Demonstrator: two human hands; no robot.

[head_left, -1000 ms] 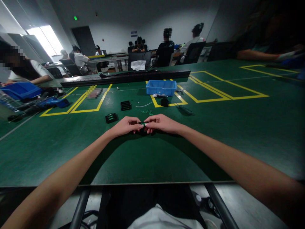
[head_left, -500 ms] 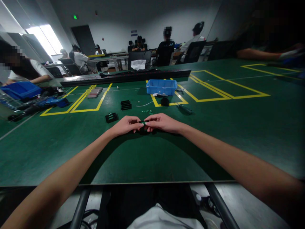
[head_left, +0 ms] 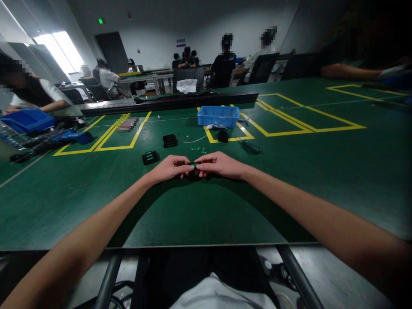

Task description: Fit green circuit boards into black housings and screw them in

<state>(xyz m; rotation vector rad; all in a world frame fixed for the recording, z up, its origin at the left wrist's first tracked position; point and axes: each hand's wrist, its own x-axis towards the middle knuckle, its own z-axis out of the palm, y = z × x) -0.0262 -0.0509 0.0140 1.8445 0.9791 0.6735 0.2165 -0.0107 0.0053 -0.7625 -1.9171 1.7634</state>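
Note:
Between my two hands is a small black piece with a bit of green on it; fingers cover most of it. My left hand pinches its left end. On the right end, my right hand is closed, thumb toward the other thumb. Just beyond the hands lie small clear greenish bits. To the left sits a black block with green strips, and behind it a black slotted block.
A blue bin stands beyond my hands, with a small black object in front. A screwdriver-like tool lies right of it. A long black rail crosses the green table. A person sits at the left by another blue bin.

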